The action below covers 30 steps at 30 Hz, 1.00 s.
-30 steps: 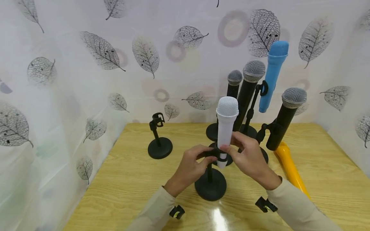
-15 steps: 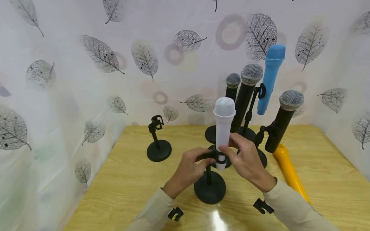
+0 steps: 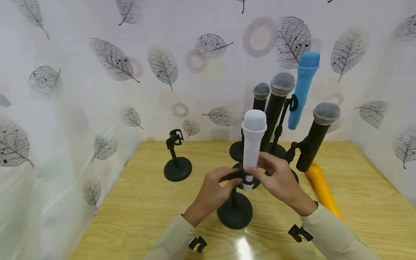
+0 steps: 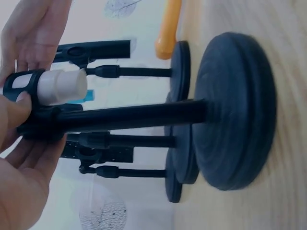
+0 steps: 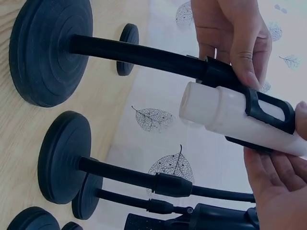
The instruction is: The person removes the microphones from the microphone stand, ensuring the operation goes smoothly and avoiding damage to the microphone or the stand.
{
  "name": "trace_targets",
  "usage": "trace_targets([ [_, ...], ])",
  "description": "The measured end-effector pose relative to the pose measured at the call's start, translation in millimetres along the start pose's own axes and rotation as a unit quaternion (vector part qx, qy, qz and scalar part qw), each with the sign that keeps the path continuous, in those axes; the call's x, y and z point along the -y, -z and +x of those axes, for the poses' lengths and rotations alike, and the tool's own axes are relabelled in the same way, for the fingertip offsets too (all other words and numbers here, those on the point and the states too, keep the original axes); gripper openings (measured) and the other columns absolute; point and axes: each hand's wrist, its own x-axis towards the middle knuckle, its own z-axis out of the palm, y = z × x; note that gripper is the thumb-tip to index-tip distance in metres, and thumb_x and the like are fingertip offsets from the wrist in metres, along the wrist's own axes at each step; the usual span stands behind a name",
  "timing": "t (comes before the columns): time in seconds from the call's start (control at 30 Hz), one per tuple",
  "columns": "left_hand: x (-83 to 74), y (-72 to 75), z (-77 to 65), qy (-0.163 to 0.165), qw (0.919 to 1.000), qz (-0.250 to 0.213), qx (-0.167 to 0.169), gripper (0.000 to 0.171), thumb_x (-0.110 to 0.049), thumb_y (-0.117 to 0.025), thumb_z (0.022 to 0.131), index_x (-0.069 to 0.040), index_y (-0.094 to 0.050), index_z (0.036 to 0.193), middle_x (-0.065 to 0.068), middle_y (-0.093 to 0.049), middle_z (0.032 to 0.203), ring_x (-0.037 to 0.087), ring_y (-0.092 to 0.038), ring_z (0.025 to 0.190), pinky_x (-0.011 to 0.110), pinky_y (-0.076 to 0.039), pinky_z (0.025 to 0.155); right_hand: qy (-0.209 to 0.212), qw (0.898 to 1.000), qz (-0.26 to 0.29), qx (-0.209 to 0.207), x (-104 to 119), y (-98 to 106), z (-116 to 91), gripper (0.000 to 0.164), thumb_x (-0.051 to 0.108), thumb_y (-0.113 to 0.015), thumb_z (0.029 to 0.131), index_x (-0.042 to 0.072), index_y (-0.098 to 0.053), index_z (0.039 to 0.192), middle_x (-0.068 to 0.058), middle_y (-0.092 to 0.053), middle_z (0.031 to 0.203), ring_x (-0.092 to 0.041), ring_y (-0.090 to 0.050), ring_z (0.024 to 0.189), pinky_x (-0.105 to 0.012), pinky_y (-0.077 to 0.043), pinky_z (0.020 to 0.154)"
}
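Barely anything's moved since a second ago, the backdrop just sits a touch lower in your view. Your left hand (image 3: 211,191) is pinching the clip (image 5: 252,106) of the near stand (image 3: 234,211), your right hand (image 3: 280,178) is gripping the white mic (image 3: 253,144), whose lower end pokes through that clip. Orange mic (image 3: 325,191) lies flat on the table (image 3: 136,216), off to your right.

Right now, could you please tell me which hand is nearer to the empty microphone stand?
The left hand: it is to the right of the empty microphone stand and nearer the person. The right hand is farther right, holding the white microphone.
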Motion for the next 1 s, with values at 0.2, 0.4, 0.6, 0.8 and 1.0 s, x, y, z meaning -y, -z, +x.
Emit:
trace_targets([
  [0.2,0.2,-2.4,-0.9,-0.008,0.9998,0.010,-0.012,0.025,-0.004,-0.074,0.091,-0.001,-0.072,0.116,0.010,-0.073,0.109,0.017,-0.071,0.100,0.029,-0.060,0.084,0.003,0.998,-0.065,-0.018,5,-3,0,0.038,-0.006,-0.077,0.085,-0.007,-0.063,0.120,-0.016,-0.071,0.113,-0.030,-0.073,0.095,-0.043,-0.059,0.086],
  [0.4,-0.6,-1.8,-2.1,-0.008,0.9999,0.005,-0.013,0.024,-0.002,-0.073,0.091,0.000,-0.073,0.115,0.011,-0.073,0.108,0.021,-0.072,0.099,0.032,-0.060,0.084,0.005,0.996,-0.084,-0.004,9,-4,0,0.037,-0.003,-0.075,0.088,-0.007,-0.060,0.122,-0.018,-0.070,0.115,-0.031,-0.073,0.095,-0.052,-0.059,0.082],
  [0.6,-0.4,0.0,-2.1,0.000,1.0000,-0.005,-0.003,0.023,-0.005,-0.071,0.093,0.000,-0.072,0.116,0.011,-0.072,0.110,0.019,-0.071,0.102,0.032,-0.060,0.086,0.015,0.994,-0.105,-0.001,10,-4,2,0.038,-0.002,-0.075,0.089,-0.006,-0.059,0.123,-0.016,-0.071,0.113,-0.027,-0.073,0.093,-0.047,-0.061,0.077],
  [0.8,-0.3,0.8,-1.6,0.010,0.9998,-0.017,0.004,0.024,-0.006,-0.070,0.094,0.000,-0.072,0.117,0.010,-0.072,0.110,0.016,-0.070,0.104,0.032,-0.059,0.088,-0.002,0.995,-0.103,0.008,13,-1,4,0.037,-0.001,-0.075,0.090,-0.007,-0.059,0.123,-0.017,-0.072,0.111,-0.029,-0.072,0.094,-0.046,-0.061,0.078],
  [1.0,-0.3,1.2,-1.3,0.010,0.9996,-0.027,0.006,0.024,-0.004,-0.070,0.094,0.001,-0.072,0.118,0.011,-0.072,0.111,0.016,-0.070,0.105,0.034,-0.059,0.088,-0.018,0.999,-0.048,-0.005,14,1,7,0.042,-0.005,-0.079,0.085,-0.008,-0.063,0.124,-0.020,-0.070,0.117,-0.035,-0.072,0.099,-0.052,-0.057,0.086],
])
